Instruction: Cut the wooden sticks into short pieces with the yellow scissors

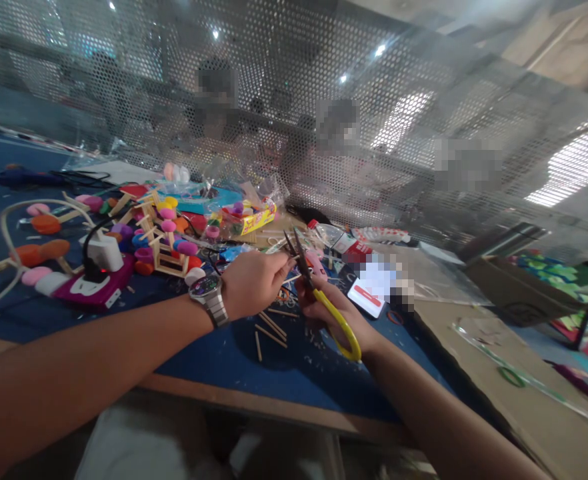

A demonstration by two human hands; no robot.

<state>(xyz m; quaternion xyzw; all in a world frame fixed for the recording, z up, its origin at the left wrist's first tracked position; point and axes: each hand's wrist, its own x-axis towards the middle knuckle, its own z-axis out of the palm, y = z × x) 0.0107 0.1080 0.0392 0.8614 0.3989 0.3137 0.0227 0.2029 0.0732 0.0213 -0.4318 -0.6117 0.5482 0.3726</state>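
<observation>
My right hand point(341, 310) is closed around a pair of scissors point(335, 321) with yellow handles. Their dark blades point up and away from me, slightly parted. Close beside the blades is my left hand point(254, 280), with a metal-band watch on its wrist. Its thumb and fingers are pinched together on what looks like a thin wooden stick point(295, 257), mostly hidden by the fingers. Below the hands, several cut wooden sticks point(271, 330) lie on the blue tabletop point(214, 363) among small pale scraps.
Left of my hands stand stick structures point(170, 257) with colourful soft lumps and a purple power strip point(97, 283) with a white plug. A lit phone point(369, 293), a bottle point(344, 240) and cardboard point(454, 333) lie right. A perforated screen point(284, 80) rises behind; people are visible through it.
</observation>
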